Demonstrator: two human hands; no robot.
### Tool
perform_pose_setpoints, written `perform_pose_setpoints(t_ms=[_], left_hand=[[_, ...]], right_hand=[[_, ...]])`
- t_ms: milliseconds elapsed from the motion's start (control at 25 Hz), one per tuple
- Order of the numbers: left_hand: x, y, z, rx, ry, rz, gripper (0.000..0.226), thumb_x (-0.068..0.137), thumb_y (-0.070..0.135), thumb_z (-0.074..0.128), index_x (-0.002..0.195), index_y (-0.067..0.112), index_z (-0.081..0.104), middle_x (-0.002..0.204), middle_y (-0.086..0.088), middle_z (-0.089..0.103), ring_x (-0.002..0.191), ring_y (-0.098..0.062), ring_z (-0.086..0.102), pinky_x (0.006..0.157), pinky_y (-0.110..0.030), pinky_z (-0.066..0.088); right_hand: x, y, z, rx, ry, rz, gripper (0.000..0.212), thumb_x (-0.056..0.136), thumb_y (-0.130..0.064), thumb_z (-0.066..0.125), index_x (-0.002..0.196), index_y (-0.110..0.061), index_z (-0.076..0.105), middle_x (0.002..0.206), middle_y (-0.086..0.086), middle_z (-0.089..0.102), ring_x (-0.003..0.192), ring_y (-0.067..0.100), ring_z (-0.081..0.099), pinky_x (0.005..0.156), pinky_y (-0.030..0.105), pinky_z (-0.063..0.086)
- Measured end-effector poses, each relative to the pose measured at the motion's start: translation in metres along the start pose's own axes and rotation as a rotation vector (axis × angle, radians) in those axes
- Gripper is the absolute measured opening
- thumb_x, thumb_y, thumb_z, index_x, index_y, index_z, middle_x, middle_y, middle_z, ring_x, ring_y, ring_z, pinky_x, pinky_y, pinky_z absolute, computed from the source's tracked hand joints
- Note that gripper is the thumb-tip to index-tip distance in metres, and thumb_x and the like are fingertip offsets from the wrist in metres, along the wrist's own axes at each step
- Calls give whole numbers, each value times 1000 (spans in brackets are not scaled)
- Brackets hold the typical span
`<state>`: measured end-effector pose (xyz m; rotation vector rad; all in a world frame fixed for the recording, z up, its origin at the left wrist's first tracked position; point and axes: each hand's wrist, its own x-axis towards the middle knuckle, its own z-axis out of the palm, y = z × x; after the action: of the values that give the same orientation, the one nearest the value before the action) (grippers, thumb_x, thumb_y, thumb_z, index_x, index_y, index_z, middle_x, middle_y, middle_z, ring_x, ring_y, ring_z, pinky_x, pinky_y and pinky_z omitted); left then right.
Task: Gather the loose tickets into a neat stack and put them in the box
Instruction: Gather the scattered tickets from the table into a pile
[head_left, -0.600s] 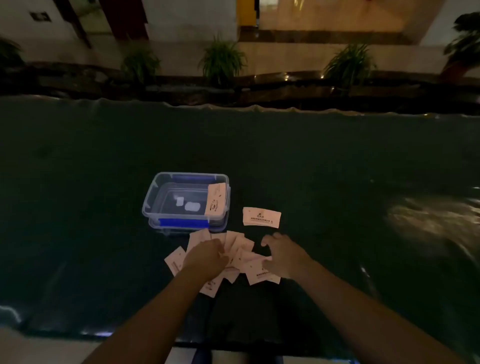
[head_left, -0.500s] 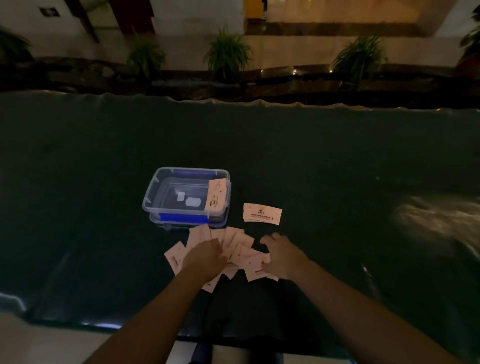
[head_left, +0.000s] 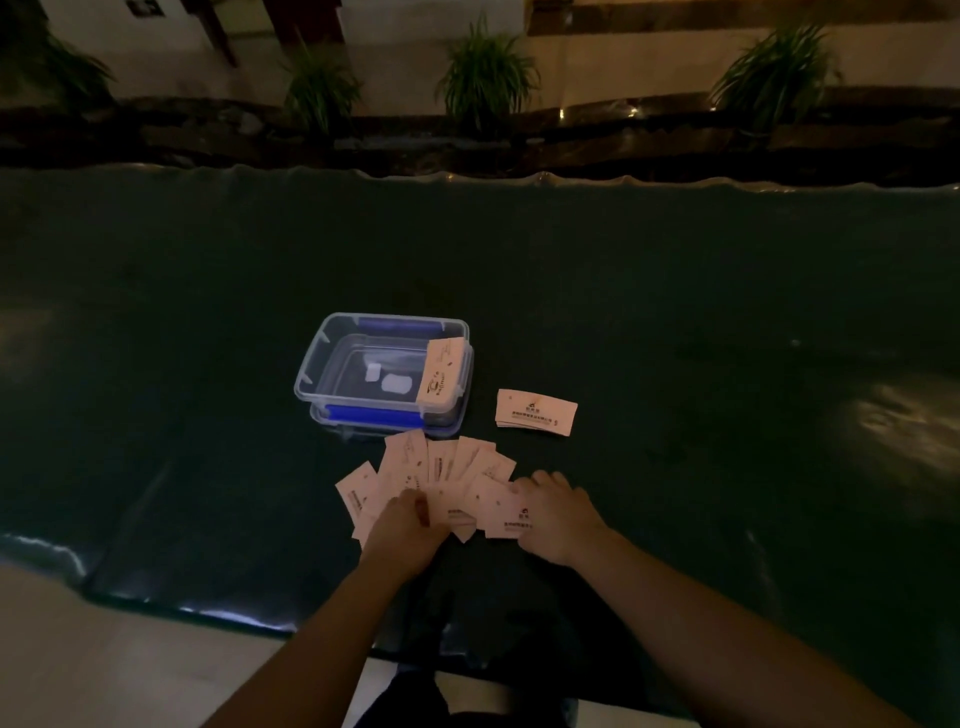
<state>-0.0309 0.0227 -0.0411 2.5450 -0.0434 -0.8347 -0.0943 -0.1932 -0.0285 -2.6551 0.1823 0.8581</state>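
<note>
Several pale tickets (head_left: 441, 475) lie fanned out on the dark table, just in front of a clear plastic box (head_left: 317, 374) with blue clips. My left hand (head_left: 402, 530) rests on the fan's left side, fingers pressing down on the tickets. At the right edge of the fan my right hand (head_left: 558, 512) lies with its fingers against the tickets. One ticket (head_left: 441, 376) leans on the box's right rim. Flat to the right of the box lies a small separate stack of tickets (head_left: 536, 411).
The table (head_left: 675, 312) is wide, dark green and glossy; its near edge runs just below my forearms. Two small white pieces (head_left: 387, 379) lie inside the box. Potted plants (head_left: 488, 73) stand beyond the far edge.
Both hands have pulled slightly toward me on the fan, and the tickets sit a little closer together. The box and the separate stack have not moved.
</note>
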Motion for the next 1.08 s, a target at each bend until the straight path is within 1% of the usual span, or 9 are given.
perform_pose_setpoints(t_ms=[280,440,520,560,640,760,840,960,1080], left_hand=[[-1,8,5,-156,-4,58,21,91,32,74,103,28,57,112,1,64,98,-11,62,67,-20,43],[-2,15,12,-146,-83,164,9,95,30,67,94,25,61,99,2,64,87,-11,62,71,-24,46],[-1,17,15,-146,-143,233,6,96,30,65,91,29,64,96,3,66,86,-10,64,80,-29,54],[-2,17,16,-152,-170,263,3,97,31,64,96,31,67,99,4,69,90,-10,66,87,-34,57],[0,17,20,-127,-177,300,19,99,34,61,115,31,70,115,6,72,107,-11,66,102,-42,54],[5,17,21,-2,-108,278,41,101,37,56,142,29,60,141,4,56,134,-19,50,120,-43,36],[9,16,20,-7,-79,257,41,101,43,52,140,33,58,144,4,54,138,-23,46,122,-47,28],[12,17,21,14,-127,252,35,102,44,51,132,31,63,137,6,61,133,-20,51,124,-50,27],[9,21,20,-52,-137,235,36,100,44,57,130,27,64,130,4,67,124,-18,59,119,-49,37]], right_hand=[[11,-18,-11,-13,-19,-19,88,91,-22,74,165,-28,27,162,6,35,148,30,34,120,56,33],[12,-18,-13,95,0,43,90,86,-23,81,162,-31,33,164,2,40,150,28,34,121,58,29],[8,-15,-8,176,-3,66,86,85,-27,82,158,-32,37,159,0,48,147,27,40,119,56,33],[6,-13,-4,227,1,84,83,84,-29,83,155,-31,41,155,0,52,143,26,46,117,53,37],[1,-10,5,340,29,147,73,85,-33,84,148,-28,48,146,0,58,134,24,55,111,46,46],[-5,-9,14,528,97,249,60,91,-25,80,145,-21,53,143,3,62,128,22,60,103,37,49],[-5,-13,18,684,143,322,49,95,-21,75,140,-18,55,140,5,64,124,21,61,96,35,50],[0,-23,22,942,183,456,43,99,-18,69,140,-17,55,139,6,63,112,17,58,82,30,47],[5,-34,24,1170,255,579,37,99,-12,66,135,-17,59,133,7,66,108,20,62,88,37,53]])
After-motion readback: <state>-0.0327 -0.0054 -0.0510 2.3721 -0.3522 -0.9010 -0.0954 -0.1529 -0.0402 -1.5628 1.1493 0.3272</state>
